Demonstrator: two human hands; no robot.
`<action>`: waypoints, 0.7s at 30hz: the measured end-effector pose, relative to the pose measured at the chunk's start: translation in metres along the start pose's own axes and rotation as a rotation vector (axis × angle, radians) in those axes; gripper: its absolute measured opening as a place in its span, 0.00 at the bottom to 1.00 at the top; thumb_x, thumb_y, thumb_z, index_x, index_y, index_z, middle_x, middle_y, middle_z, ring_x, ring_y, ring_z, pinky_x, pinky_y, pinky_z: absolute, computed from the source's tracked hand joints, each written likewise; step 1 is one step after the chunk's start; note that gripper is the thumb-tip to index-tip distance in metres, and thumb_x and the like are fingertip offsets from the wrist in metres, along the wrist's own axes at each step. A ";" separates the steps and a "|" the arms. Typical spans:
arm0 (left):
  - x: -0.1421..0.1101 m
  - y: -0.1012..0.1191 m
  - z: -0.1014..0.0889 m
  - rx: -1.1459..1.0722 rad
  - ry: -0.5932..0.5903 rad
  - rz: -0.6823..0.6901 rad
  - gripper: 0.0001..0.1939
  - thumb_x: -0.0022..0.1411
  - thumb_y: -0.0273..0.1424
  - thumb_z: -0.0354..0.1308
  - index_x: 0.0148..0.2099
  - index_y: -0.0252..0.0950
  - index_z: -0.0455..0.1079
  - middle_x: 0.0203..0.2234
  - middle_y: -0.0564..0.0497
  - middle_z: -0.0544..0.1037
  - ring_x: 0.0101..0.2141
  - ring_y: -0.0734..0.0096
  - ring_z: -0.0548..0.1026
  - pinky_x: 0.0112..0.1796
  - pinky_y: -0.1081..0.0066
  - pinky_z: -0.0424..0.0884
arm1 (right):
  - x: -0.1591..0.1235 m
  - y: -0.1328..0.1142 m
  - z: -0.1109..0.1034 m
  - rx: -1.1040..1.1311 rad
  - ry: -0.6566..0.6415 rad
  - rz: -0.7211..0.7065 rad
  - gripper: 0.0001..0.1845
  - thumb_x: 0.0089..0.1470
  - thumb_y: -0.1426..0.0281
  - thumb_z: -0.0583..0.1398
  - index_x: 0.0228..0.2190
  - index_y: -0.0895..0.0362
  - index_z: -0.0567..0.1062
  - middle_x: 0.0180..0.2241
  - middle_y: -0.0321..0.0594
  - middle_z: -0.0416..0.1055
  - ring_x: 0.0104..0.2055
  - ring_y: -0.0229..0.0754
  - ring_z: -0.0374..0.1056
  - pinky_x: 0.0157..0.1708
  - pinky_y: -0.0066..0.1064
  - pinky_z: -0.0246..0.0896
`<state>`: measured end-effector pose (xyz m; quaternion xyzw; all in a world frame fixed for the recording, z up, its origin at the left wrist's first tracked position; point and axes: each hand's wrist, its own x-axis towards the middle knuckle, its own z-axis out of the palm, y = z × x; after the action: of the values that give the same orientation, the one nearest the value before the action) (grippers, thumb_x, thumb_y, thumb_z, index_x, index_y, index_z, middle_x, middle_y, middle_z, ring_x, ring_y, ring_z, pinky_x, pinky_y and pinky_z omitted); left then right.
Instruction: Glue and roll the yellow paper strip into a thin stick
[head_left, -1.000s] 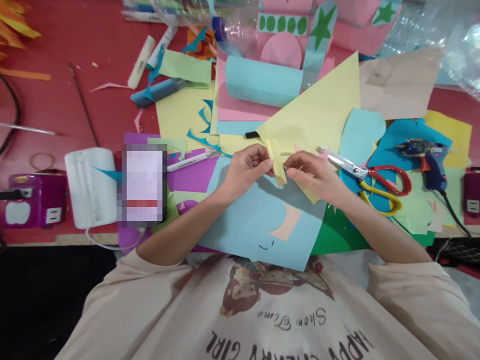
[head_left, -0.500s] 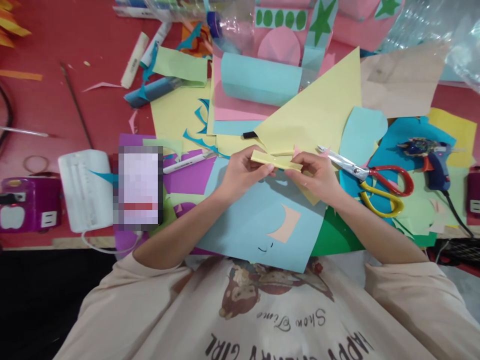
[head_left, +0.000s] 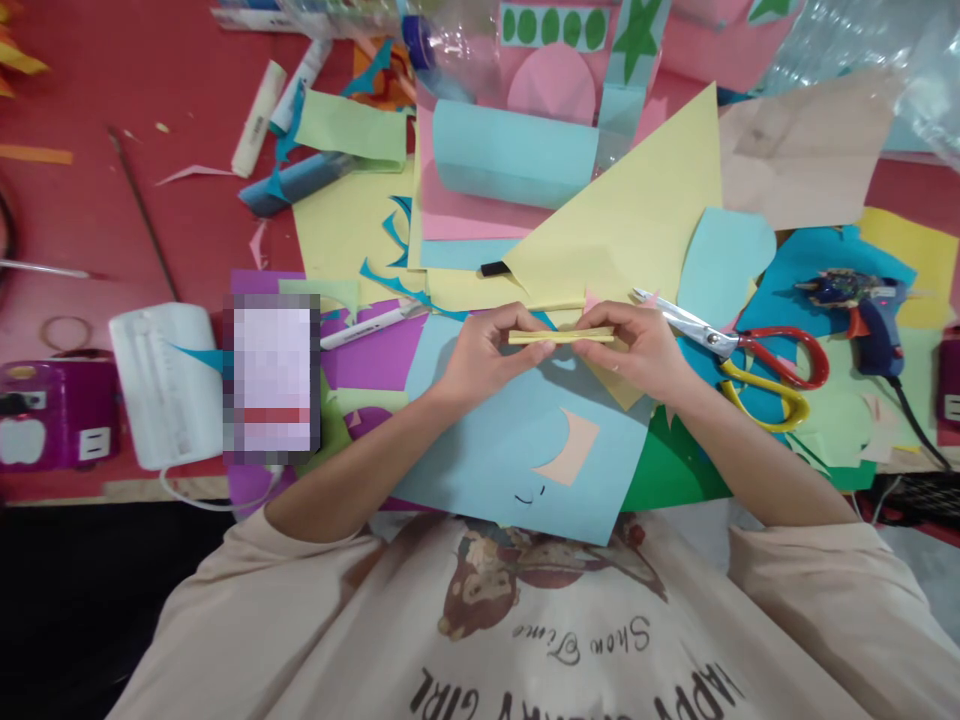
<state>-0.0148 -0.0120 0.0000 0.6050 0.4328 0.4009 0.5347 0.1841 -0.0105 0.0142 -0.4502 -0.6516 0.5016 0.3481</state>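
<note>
Between my two hands I hold a narrow folded strip of yellow paper, seen nearly edge-on. My left hand pinches its left end with thumb and fingers. At the other end my right hand does the same, its thumb below the strip. Beneath both hands lies a light blue sheet with small pen marks and a peach paper scrap on it. Just right of my right hand rest scissors with one red and one yellow handle, their blades pointing toward the hand.
A glue gun lies at the right. To the left are a phone with a blurred screen, a white box-shaped device and a white marker. Farther back are a light blue paper roll and a large yellow sheet.
The yellow strip has been tilted from showing its broad face to nearly edge-on and now looks thinner. Both hands stay on its ends, and the view has shifted slightly.
</note>
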 end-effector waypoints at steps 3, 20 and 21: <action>0.001 0.000 -0.001 0.028 -0.025 0.026 0.16 0.54 0.43 0.64 0.30 0.35 0.71 0.24 0.52 0.77 0.27 0.75 0.74 0.28 0.75 0.68 | -0.001 0.001 -0.001 -0.036 -0.004 -0.003 0.13 0.49 0.59 0.64 0.27 0.57 0.76 0.26 0.38 0.74 0.28 0.36 0.66 0.27 0.29 0.62; -0.002 0.000 -0.001 0.198 0.036 0.126 0.08 0.56 0.35 0.61 0.30 0.35 0.72 0.25 0.52 0.79 0.28 0.75 0.76 0.29 0.77 0.70 | -0.002 0.002 0.001 -0.203 -0.008 -0.195 0.02 0.52 0.71 0.62 0.30 0.57 0.74 0.28 0.37 0.74 0.30 0.35 0.68 0.31 0.28 0.63; -0.002 0.000 0.000 0.197 0.030 0.127 0.08 0.56 0.35 0.61 0.30 0.35 0.72 0.24 0.52 0.79 0.28 0.75 0.76 0.29 0.76 0.70 | -0.003 0.002 0.002 -0.203 -0.006 -0.197 0.02 0.52 0.70 0.62 0.30 0.57 0.74 0.28 0.36 0.74 0.30 0.36 0.68 0.31 0.29 0.63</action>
<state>-0.0157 -0.0136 -0.0003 0.6745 0.4389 0.3986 0.4398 0.1839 -0.0134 0.0121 -0.4155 -0.7410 0.3980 0.3461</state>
